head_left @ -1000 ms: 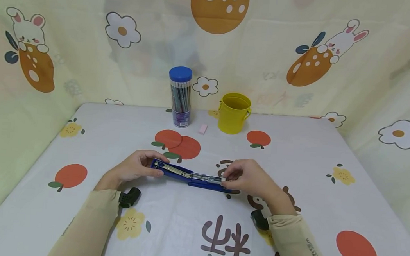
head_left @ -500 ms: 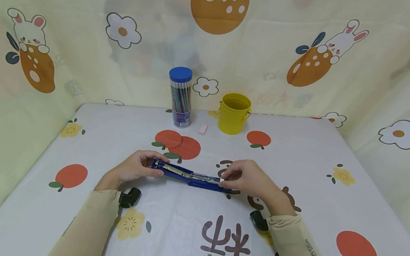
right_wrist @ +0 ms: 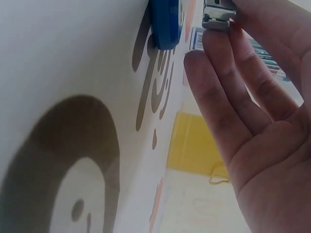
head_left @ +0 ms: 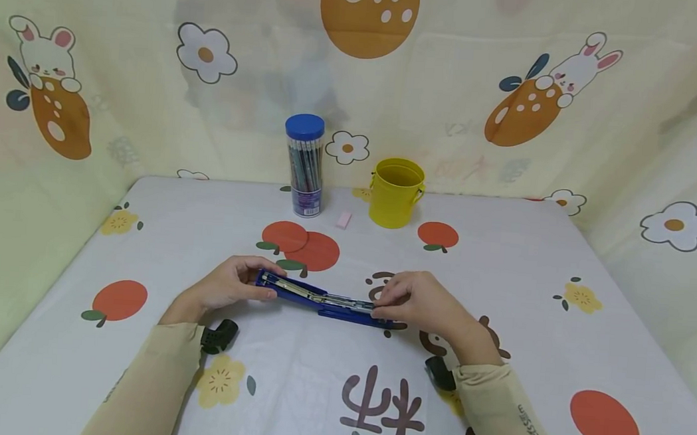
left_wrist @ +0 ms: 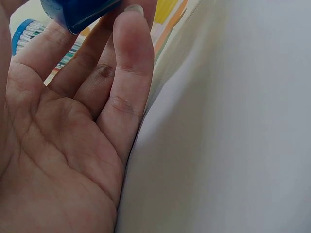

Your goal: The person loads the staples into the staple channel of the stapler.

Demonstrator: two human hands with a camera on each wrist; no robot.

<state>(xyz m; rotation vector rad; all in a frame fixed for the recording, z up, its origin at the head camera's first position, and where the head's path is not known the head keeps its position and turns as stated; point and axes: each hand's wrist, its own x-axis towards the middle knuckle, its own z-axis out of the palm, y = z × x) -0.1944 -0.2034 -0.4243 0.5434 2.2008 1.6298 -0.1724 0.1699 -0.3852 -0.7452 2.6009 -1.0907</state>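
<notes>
A blue stapler (head_left: pixel 348 316) lies spread open between my hands, its metal staple channel (head_left: pixel 346 302) showing. My left hand (head_left: pixel 231 282) grips the left end, the raised cover, between thumb and fingers. In the left wrist view, the blue end (left_wrist: pixel 85 14) of the stapler sits at those fingertips. At the other end my right hand (head_left: pixel 424 303) pinches the tip of the metal channel with thumb and index finger. The right wrist view shows the metal tip (right_wrist: pixel 217 18) apart from the blue base (right_wrist: pixel 166 29), which is close over the tablecloth.
Behind the hands stand a clear tub of pencils (head_left: pixel 304 165) with a blue lid and a yellow bucket (head_left: pixel 392 203). A small pink eraser (head_left: pixel 344 219) lies between them. The printed tablecloth (head_left: pixel 289 400) covers the table, and a patterned curtain rises behind it.
My right fingertips have shifted slightly left along the stapler's metal channel. The left hand and the stapler have hardly moved.
</notes>
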